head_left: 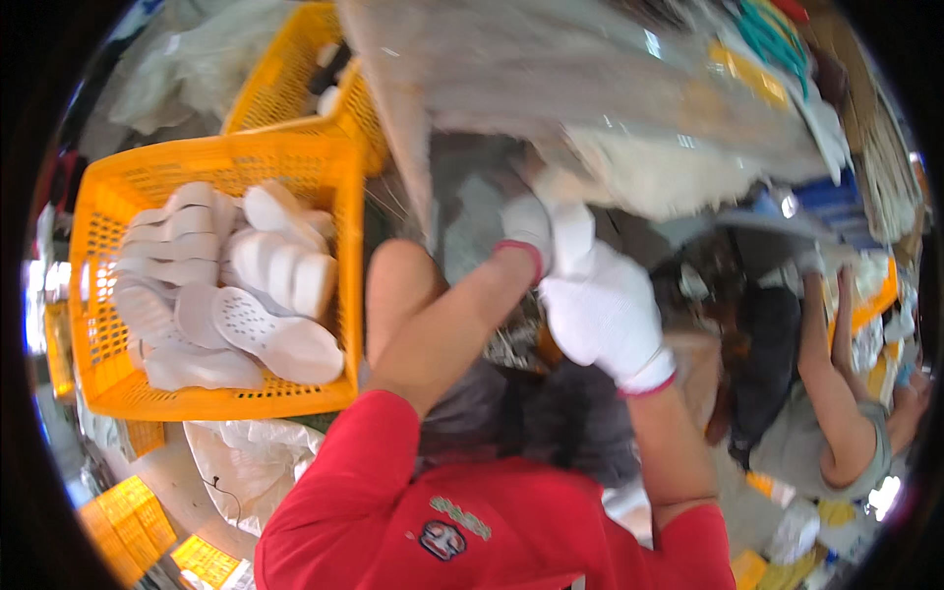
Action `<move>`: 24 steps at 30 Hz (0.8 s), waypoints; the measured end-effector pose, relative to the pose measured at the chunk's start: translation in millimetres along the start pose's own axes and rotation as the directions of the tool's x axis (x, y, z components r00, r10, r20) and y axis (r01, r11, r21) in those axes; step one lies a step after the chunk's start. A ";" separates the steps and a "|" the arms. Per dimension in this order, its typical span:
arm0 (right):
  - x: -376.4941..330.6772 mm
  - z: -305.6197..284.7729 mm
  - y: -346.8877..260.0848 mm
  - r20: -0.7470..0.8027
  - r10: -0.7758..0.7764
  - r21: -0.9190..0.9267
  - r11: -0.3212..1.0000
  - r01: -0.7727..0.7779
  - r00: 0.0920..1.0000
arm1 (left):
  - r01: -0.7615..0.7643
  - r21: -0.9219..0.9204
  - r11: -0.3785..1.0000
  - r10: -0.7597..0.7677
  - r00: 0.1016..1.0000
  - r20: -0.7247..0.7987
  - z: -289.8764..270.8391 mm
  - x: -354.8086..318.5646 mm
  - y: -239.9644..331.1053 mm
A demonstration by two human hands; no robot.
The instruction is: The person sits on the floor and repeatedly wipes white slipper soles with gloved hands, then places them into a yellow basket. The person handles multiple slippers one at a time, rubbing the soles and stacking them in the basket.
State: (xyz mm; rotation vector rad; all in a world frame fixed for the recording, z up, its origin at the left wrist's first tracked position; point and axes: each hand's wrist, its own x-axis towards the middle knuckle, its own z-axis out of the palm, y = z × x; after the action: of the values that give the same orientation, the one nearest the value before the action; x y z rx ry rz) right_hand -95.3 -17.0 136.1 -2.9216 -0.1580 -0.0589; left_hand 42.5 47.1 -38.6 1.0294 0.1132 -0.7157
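Both of my hands wear white knit gloves with pinkish-red cuffs and meet in front of my knees. Between them is a white shoe sole point(572, 239), blurred and partly covered by the gloves. My left hand point(526, 224) is closed against its left side. My right hand point(607, 313) wraps round its near end, fingers bent. On my left stands an orange plastic basket point(221, 405) holding several white shoe soles point(280, 339), some stacked on edge, one showing rows of small holes.
Another orange crate point(285, 74) stands behind the basket. A plastic-covered worktop point(590, 74) spans the far side, with pale material hanging below it. To the right sits another person point(836, 433) beside a black bag-like shape point(767, 364). Orange crates point(126, 526) lie at lower left.
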 end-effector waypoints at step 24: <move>-149.6 42.1 -2.0 0.206 0.565 0.977 -0.158 -0.140 0.799 | -0.465 0.539 0.703 0.363 0.885 0.291 -6.3 -36.6 -8.7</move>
State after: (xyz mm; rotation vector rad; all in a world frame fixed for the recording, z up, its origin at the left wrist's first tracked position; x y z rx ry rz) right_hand -243.0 -21.3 87.7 -1.2137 0.5289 -0.2017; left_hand 10.6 67.4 -33.5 1.5318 -0.5188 -0.4083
